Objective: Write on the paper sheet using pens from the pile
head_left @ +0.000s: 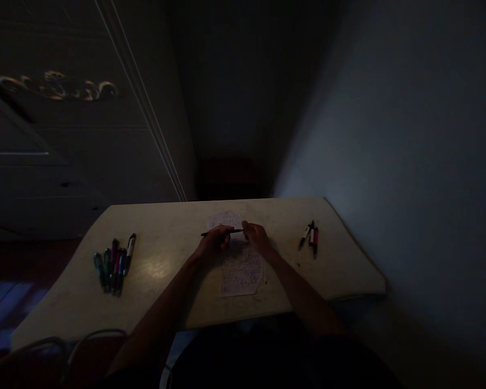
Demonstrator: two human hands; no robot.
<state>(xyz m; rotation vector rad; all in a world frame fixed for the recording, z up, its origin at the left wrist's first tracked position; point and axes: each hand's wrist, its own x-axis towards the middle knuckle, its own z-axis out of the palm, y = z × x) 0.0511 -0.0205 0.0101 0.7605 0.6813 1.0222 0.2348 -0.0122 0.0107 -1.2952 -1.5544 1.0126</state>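
Note:
A slim dark pen [236, 230] lies level between my two hands, over a sheet of paper. My left hand [214, 241] is closed round its body, and a dark end sticks out to the left of the fingers. At the pen's other end, the fingertips of my right hand [256, 236] are pinched together; dim light hides exactly what part they grip. Beneath both hands lies the paper [241, 275], covered in handwriting or scribbles, partly hidden by the hands and their shadow.
Several pens [115, 265] in teal, purple, pink and dark colours lie grouped on the left of the pale table [162, 308]. A smaller pen group [311, 236] lies on the right. A wall [409, 162] borders the right side; a cabinet [85, 146] stands at the left.

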